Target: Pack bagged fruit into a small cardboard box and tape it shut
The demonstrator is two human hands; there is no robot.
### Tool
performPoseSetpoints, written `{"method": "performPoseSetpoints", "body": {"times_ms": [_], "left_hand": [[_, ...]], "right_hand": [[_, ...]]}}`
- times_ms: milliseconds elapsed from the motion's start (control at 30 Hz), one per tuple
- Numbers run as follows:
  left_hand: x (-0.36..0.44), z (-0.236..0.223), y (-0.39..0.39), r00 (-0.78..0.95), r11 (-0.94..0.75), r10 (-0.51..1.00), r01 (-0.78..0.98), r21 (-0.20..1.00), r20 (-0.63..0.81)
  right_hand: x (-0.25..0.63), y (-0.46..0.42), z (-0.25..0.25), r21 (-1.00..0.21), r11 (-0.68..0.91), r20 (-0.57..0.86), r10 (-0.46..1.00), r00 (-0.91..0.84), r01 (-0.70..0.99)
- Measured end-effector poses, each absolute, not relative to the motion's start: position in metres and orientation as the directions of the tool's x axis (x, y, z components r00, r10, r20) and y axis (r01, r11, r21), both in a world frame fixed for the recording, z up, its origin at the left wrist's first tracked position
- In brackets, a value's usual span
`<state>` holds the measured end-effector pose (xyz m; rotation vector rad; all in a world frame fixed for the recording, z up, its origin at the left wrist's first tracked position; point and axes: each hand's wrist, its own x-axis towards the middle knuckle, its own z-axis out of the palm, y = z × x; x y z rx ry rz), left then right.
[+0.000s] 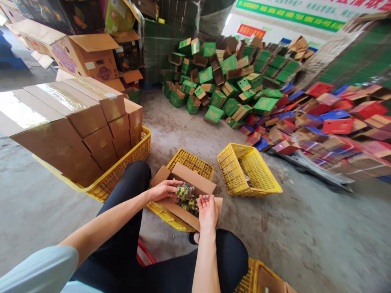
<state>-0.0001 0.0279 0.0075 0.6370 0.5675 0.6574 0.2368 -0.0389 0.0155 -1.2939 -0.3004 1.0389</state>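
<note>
An open cardboard box (195,182) sits in front of me between my knees, tilted on a yellow crate (166,214). Several clear plastic bags of green and dark round produce (191,204) lie inside it. My left hand (165,190) reaches over the box's left side, its fingers closed on the edge of a clear plastic bag of produce (182,190). At the right side of the box is my right hand (208,209), palm partly showing, with loosely bent fingers beside the bags. Nothing shows in that hand. The bags hide the box's bottom.
Stacked taped cartons (82,118) fill a yellow crate (122,171) on my left. Another yellow crate (259,173) lies tilted on the right; one more (253,276) is near my right knee. Green boxes (214,114) and red and blue boxes (337,126) are heaped beyond.
</note>
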Motion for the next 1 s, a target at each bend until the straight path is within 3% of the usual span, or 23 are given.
{"method": "performPoseSetpoints", "body": {"times_ms": [300, 500, 767, 1000], "left_hand": [[0.002, 0.01, 0.023, 0.59, 0.535, 0.771, -0.397, 0.745, -0.239], [0.005, 0.007, 0.025, 0.518, 0.555, 0.785, -0.345, 0.757, -0.34], [0.004, 0.004, 0.029, 0.449, 0.519, 0.822, -0.337, 0.786, -0.351], [0.009, 0.007, 0.03, 0.365, 0.458, 0.87, -0.348, 0.818, -0.331]], "right_hand": [[0.205, -0.045, 0.026, -0.918, -0.245, -0.333, 0.902, 0.274, -0.311], [0.206, -0.043, 0.025, -0.947, -0.203, -0.281, 0.9, 0.334, -0.25], [0.207, -0.044, 0.025, -0.966, -0.199, -0.252, 0.863, 0.438, -0.164], [0.207, -0.042, 0.018, -0.959, -0.215, -0.28, 0.832, 0.48, -0.186]]}}
